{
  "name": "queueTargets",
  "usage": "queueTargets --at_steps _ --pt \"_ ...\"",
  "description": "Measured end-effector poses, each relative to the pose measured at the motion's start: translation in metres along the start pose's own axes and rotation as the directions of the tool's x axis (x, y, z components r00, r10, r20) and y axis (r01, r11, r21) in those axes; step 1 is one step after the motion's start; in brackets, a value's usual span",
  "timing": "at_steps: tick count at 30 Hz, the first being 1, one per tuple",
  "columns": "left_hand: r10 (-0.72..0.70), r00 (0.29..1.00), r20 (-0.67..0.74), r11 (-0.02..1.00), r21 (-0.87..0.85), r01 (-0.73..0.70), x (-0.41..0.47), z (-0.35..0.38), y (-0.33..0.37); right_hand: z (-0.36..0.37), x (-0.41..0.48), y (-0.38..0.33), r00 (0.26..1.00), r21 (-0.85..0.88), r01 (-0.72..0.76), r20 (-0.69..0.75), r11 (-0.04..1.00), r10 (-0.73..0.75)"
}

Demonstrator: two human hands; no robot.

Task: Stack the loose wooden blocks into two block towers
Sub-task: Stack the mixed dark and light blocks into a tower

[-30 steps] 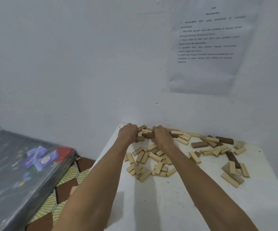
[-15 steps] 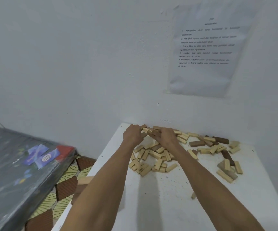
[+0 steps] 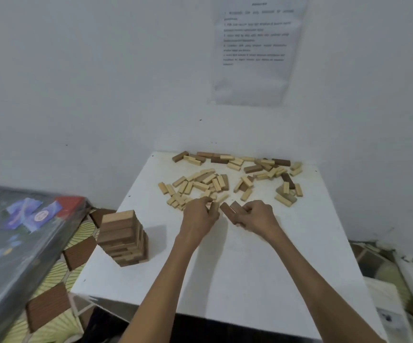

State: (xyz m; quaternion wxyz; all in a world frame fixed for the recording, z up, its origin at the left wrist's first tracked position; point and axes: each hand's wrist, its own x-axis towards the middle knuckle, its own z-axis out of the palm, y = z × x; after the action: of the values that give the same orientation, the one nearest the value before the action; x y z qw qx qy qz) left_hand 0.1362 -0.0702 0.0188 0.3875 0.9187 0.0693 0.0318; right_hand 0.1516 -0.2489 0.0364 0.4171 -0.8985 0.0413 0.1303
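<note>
the right hand (image 3: 257,219) gripped dark brown blocks (image 3: 229,212) in curled fingers, near the loose blocks (image 3: 200,184). the left hand (image 3: 199,216) curled just beside, its hold unclear. the tower (image 3: 123,236) stood well left.

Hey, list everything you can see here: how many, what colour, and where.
table: one, white, against the wall.
block tower: one, brown and tan, near-left part of the table.
loose blocks: many, pale and dark brown, scattered over the table's far part.
paper sheet: one, white with print, on the wall.
dark panel: one, grey, left of the table.
brown blocks: at least two, held in the right hand.
left hand: one, fingers curled, hold unclear.
right hand: one, grips the brown blocks.
</note>
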Motion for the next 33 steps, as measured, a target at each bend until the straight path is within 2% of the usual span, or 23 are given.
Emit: queueTargets --at_steps 5,9,13,18,24,28,33 --pt "-0.018 0.995 0.095 0.994 0.109 0.008 -0.058 0.007 -0.019 0.018 -0.059 0.025 0.999 -0.021 -0.038 -0.001 0.999 0.038" --pt "0.043 0.973 0.226 0.987 0.141 -0.077 -0.09 0.001 -0.032 0.024 -0.093 0.038 0.998 -0.012 -0.034 0.049 0.999 0.034" --pt "0.083 0.937 0.339 0.98 0.142 -0.138 -0.1 0.002 -0.04 0.014 -0.111 0.045 1.0 -0.169 -0.015 -0.029 0.986 0.01" --pt "0.092 0.937 0.336 0.984 0.116 -0.138 -0.099 0.007 -0.036 -0.003 -0.104 0.064 0.979 -0.354 0.139 0.187 0.925 -0.076" --pt "0.122 0.926 0.357 0.982 0.092 -0.164 -0.091 0.015 -0.028 0.005 -0.097 0.075 0.953 -0.288 0.264 0.225 0.921 -0.203" --pt "0.193 0.868 0.457 0.962 0.086 -0.259 -0.074 0.013 -0.025 -0.003 -0.087 0.075 0.933 -0.333 0.294 0.304 0.896 -0.193" --pt "0.21 0.869 0.447 0.965 0.046 -0.257 -0.063 0.016 -0.024 -0.009 -0.071 0.076 0.903 -0.317 0.36 0.356 0.878 -0.241"
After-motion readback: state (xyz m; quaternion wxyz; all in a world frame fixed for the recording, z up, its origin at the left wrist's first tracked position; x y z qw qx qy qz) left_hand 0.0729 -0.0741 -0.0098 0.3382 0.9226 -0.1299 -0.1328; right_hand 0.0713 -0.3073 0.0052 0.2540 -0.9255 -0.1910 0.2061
